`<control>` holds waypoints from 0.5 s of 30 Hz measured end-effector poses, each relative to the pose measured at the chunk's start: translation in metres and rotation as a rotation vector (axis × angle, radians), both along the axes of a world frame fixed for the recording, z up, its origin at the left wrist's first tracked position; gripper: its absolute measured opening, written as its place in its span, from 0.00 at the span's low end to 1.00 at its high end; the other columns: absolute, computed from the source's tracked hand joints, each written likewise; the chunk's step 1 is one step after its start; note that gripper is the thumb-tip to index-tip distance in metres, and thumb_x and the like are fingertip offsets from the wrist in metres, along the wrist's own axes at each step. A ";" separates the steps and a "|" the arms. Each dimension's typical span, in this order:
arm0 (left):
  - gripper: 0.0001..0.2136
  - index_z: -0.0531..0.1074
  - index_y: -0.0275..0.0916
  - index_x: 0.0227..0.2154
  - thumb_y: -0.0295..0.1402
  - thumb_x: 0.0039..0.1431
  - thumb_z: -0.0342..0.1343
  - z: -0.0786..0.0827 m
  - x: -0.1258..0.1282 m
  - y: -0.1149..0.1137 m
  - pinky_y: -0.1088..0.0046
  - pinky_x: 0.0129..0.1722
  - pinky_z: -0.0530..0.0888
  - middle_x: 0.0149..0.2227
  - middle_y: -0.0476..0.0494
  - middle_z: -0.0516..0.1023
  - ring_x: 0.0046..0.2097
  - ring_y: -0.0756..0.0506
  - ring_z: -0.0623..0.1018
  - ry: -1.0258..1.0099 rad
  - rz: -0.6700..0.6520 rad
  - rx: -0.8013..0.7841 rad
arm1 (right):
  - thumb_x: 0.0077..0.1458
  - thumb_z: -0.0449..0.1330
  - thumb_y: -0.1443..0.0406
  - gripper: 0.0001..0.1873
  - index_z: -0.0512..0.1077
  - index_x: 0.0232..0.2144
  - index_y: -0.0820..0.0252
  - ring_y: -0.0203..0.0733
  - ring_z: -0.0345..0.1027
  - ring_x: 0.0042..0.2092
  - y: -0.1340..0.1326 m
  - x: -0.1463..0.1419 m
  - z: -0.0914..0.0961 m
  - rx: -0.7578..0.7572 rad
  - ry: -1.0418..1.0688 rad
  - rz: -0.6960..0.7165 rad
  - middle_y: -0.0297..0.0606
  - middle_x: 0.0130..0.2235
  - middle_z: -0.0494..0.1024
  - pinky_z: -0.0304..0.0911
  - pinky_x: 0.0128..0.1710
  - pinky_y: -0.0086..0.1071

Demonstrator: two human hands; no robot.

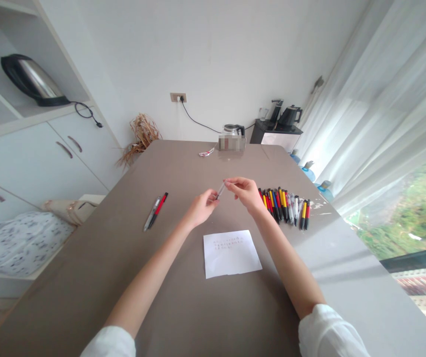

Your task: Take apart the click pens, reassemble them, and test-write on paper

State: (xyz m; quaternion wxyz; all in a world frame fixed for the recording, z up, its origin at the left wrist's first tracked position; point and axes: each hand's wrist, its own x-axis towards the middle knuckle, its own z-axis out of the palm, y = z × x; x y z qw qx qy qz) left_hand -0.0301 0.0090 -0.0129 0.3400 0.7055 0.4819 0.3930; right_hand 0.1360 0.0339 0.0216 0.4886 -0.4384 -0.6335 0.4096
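Above the middle of the table, a slim clear pen (pixel 220 190) is held slantwise between both hands. My left hand (pixel 204 206) grips its lower end with closed fingers, and my right hand (pixel 244 192) pinches the upper end. Just right of my right hand lies a row of pens (pixel 283 205) in yellow, red, black, blue and clear. Off to the left, a clear pen (pixel 152 214) and a red and black pen (pixel 158 210) lie side by side. A white sheet of paper (pixel 232 260) with several lines of faint writing lies between my forearms.
The brown table (pixel 175 307) fills the foreground. At its far edge stand a glass kettle (pixel 231 130) and a small red and white packet (pixel 206 153). Beyond is a black-topped cabinet (pixel 277 130); curtains (pixel 376 99) hang at the right, and a steel kettle (pixel 36 82) sits on the left shelf.
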 end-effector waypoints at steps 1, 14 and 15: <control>0.10 0.65 0.39 0.37 0.35 0.51 0.50 0.000 0.000 0.000 0.69 0.36 0.69 0.34 0.43 0.73 0.35 0.48 0.73 0.003 -0.003 0.001 | 0.41 0.58 0.53 0.20 0.73 0.32 0.62 0.34 0.65 0.25 0.000 0.000 0.000 0.001 -0.003 -0.009 0.39 0.29 0.75 0.56 0.16 0.24; 0.10 0.65 0.39 0.36 0.35 0.51 0.50 0.000 0.000 -0.001 0.70 0.35 0.69 0.34 0.43 0.73 0.35 0.48 0.73 0.003 -0.005 0.002 | 0.43 0.56 0.53 0.22 0.72 0.36 0.61 0.36 0.65 0.26 -0.001 -0.001 0.000 0.015 -0.011 0.008 0.39 0.28 0.74 0.57 0.17 0.25; 0.10 0.65 0.39 0.36 0.35 0.51 0.50 0.000 0.000 -0.001 0.69 0.36 0.69 0.34 0.43 0.73 0.35 0.48 0.73 0.004 -0.006 0.005 | 0.43 0.56 0.53 0.21 0.72 0.36 0.61 0.36 0.65 0.27 -0.001 -0.001 0.000 0.021 -0.009 0.016 0.39 0.29 0.74 0.57 0.17 0.25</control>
